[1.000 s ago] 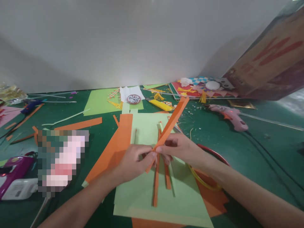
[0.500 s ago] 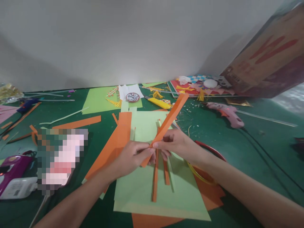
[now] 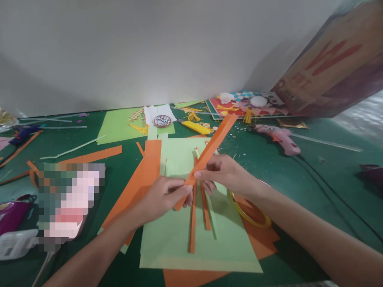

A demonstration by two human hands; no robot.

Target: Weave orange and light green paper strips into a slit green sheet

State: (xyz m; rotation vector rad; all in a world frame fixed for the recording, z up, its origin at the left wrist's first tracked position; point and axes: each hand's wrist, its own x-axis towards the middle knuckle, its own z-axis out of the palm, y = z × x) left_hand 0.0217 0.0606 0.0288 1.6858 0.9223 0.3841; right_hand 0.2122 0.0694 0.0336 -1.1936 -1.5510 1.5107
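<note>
An orange paper strip (image 3: pixel 216 137) slants upward to the right between my two hands, with a lengthwise crease showing. My left hand (image 3: pixel 172 192) pinches it near its lower end, thumb on top. Further up, my right hand (image 3: pixel 220 173) grips the same strip between thumb and curled fingers. Beneath them lies a pale green paper sheet (image 3: pixel 167 247). On that sheet rest a narrow orange strip (image 3: pixel 193 231), a shorter orange strip (image 3: pixel 206 215) and a thin green strip (image 3: pixel 213 223), their upper parts partly covered by my hands.
Orange sheets (image 3: pixel 128 195) lie to the left, near a blurred-out phone (image 3: pixel 72 203). A yellow utility knife (image 3: pixel 197 127) is behind the sheet. To the right are a pink glue gun (image 3: pixel 283 139) with its cord and a yellow ring (image 3: pixel 251 215). A brown bag (image 3: pixel 335 67) stands at the back right.
The whole view has shifted slightly, so the things on the table appear a little further left. Both hands keep hold of the orange strip, with my right hand slightly further from my left.
</note>
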